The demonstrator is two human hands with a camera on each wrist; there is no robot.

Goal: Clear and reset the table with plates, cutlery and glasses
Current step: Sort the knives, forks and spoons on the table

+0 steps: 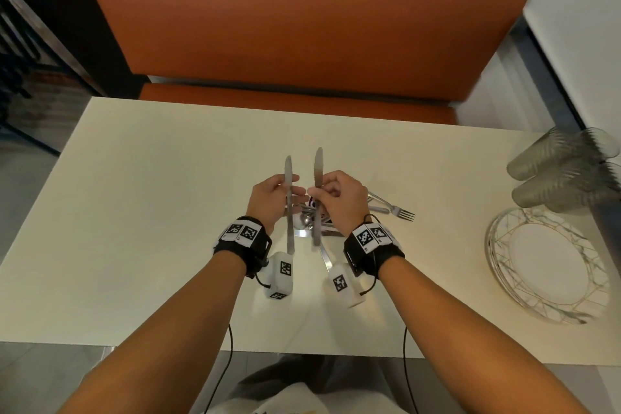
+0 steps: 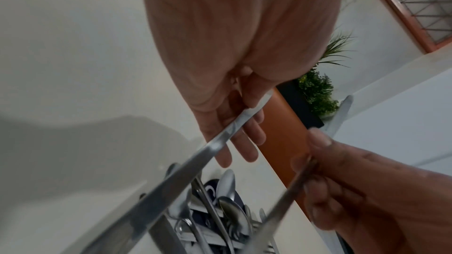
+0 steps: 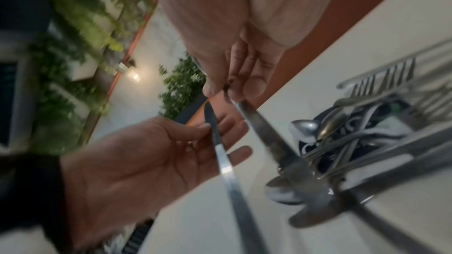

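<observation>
Both bare arms reach forward from the bottom of the head view, one from 7 o'clock and one from 5 o'clock, and almost meet in the middle. Each wrist wears a black band with a small white box under it. The left hand (image 1: 273,196) has its thumb pressed on a knife and its other fingers (image 2: 247,142) look mostly straight behind it. The right hand (image 1: 339,199) pinches a second knife between thumb and curled fingers (image 3: 257,84). Both hands are close together, knuckles nearly touching, though blur makes that hard to tell.
</observation>
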